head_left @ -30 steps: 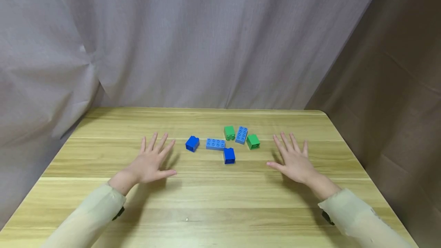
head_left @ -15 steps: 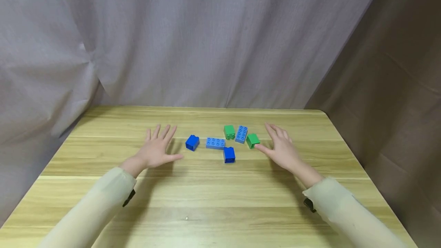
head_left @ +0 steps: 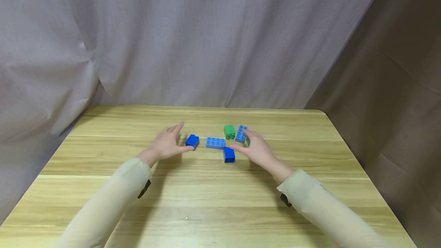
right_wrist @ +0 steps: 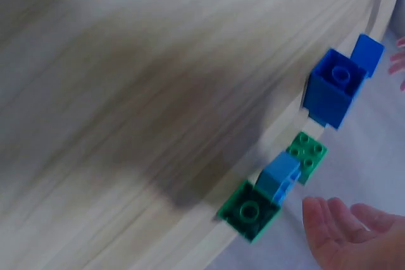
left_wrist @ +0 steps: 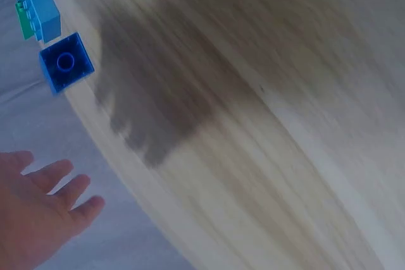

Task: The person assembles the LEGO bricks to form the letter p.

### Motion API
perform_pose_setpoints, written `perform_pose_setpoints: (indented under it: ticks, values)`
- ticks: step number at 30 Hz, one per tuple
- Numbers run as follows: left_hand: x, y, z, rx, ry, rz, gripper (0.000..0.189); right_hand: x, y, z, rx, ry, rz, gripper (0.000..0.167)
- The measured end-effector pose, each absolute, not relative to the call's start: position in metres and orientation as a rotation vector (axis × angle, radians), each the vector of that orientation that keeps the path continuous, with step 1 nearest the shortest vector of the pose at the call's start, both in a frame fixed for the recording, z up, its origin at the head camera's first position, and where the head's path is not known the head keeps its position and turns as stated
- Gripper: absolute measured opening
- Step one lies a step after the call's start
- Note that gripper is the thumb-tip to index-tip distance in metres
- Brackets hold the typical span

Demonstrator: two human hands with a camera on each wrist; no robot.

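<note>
While hands [head_left: 167,144] [head_left: 259,151] hover unclenched nr blks [head_left: 215,143] | tbl [head_left: 206,198] far/side edges [head_left: 172,107] well off

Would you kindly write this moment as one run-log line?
left hand: empty, beside leftmost dark-blue block | right hand: empty, partly hiding rightmost green block in head view | held: nothing

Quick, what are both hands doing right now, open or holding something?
Left hand: open, holding nothing, beside a dark blue brick.
Right hand: open, holding nothing, near a green brick.
</note>
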State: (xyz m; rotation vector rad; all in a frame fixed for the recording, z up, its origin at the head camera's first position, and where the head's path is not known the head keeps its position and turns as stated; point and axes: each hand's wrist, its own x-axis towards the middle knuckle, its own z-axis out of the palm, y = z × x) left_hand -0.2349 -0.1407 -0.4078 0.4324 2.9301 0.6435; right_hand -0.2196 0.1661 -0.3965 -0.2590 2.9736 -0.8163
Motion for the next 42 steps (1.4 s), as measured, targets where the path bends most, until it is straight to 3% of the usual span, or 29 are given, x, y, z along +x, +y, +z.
perform_pose_setpoints:
  ticks: [10,22,26,33,36,42]
  values:
    - [-0.248,-0.121,-0.421,0.318,2.843,0.81,0.094,-0.225,0.14,-0.414,-0.153,2.942,-0.775,0.077]
    - [-0.253,-0.102,-0.428,0.139,2.824,0.864,0.085,-0.225,0.132,-0.425,-0.142,2.902,-0.746,0.078]
    - [-0.253,-0.099,-0.429,0.134,2.855,0.856,0.074,-0.223,0.13,-0.425,-0.142,2.894,-0.732,0.078]
    - [-0.253,-0.098,-0.429,0.155,2.9,0.864,0.038,-0.221,0.127,-0.424,-0.124,2.901,-0.678,0.08]
    - [-0.252,-0.099,-0.428,0.14,2.885,0.892,0.037,-0.22,0.127,-0.423,-0.118,2.905,-0.657,0.079]
    - [-0.251,-0.105,-0.424,0.112,2.847,0.966,0.039,-0.221,0.127,-0.424,-0.11,2.894,-0.673,0.062]
